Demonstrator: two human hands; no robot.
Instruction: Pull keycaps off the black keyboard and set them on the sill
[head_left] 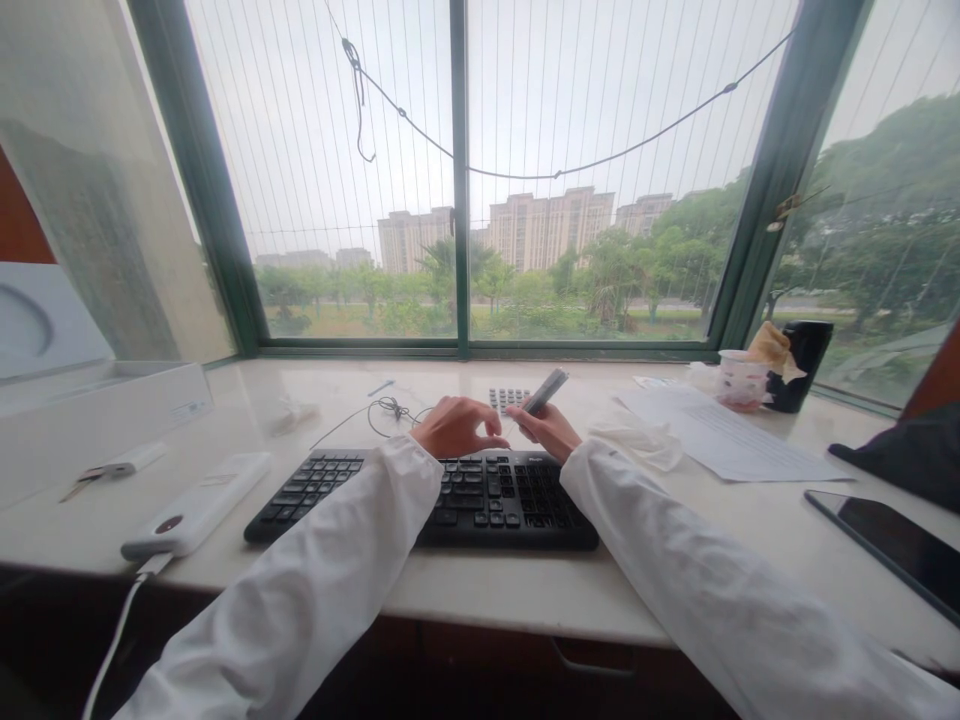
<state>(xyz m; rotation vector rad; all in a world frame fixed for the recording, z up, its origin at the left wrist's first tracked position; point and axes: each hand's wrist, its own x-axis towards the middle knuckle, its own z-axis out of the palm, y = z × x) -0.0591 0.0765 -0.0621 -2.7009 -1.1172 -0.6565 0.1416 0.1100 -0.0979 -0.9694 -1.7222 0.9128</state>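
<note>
My left hand (457, 427) is curled, fingers closed and pointing right, just above the far edge of a black computer keyboard (487, 505). It appears to hold nothing. My right hand (547, 430) grips a slim grey handheld device with small buttons (546, 391), possibly a remote. A small grey keypad (510, 400) lies just behind my hands, partly hidden by them. White sleeves cover both forearms, which rest on the keyboard's near edge.
A thin dark wire (394, 408) lies left of my hands. A white power bank (196, 505) and keys (112, 465) are on the left, with a paper sheet (727, 435), crumpled tissue (637, 442), cup (742, 378), black mug (806, 365) and dark tablet (889, 540) on the right.
</note>
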